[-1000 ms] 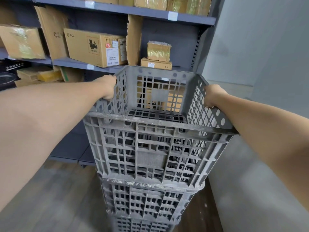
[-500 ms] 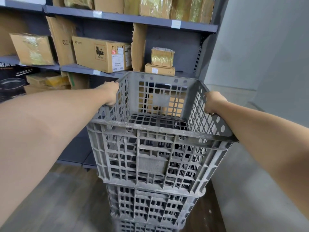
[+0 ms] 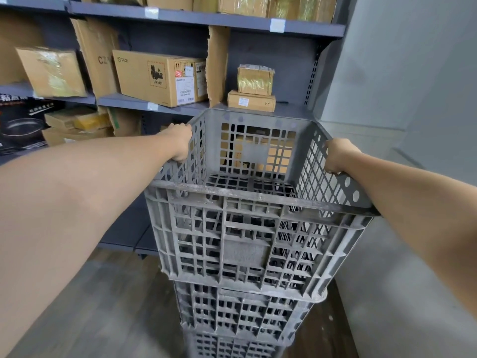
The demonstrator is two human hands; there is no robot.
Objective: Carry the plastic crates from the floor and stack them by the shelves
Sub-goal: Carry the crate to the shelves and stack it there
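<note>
Nearest to the camera, two bare forearms reach forward from both sides of the view. Between them stands a stack of grey plastic crates on the dark wooden floor [image 3: 98, 306]. The lowest crate [image 3: 232, 346] is seen only partly at the bottom edge, the middle crate [image 3: 242, 308] sits on it, and the top crate [image 3: 247, 228] rests on the middle one, a little turned against it so that the corners do not line up. The top crate is empty inside and its lattice walls look dusty.

The left hand [image 3: 179, 143] has its grip closed over the left rim of the top crate, with the fingers curled over the edge. The right hand [image 3: 336, 156] is closed in the same way on the right rim, on the side wall with round holes. Both hands touch the crate at about the middle of each side.

To the right of the stack there is a plain grey wall [image 3: 413, 254], very near to the crates. Behind the stack are the dark metal shelves [image 3: 180, 19]. On the middle shelf, a large cardboard box [image 3: 157, 76] with printed labels stands left, and two small boxes [image 3: 254, 89] lie one on the other, just behind the far rim of the top crate
</note>
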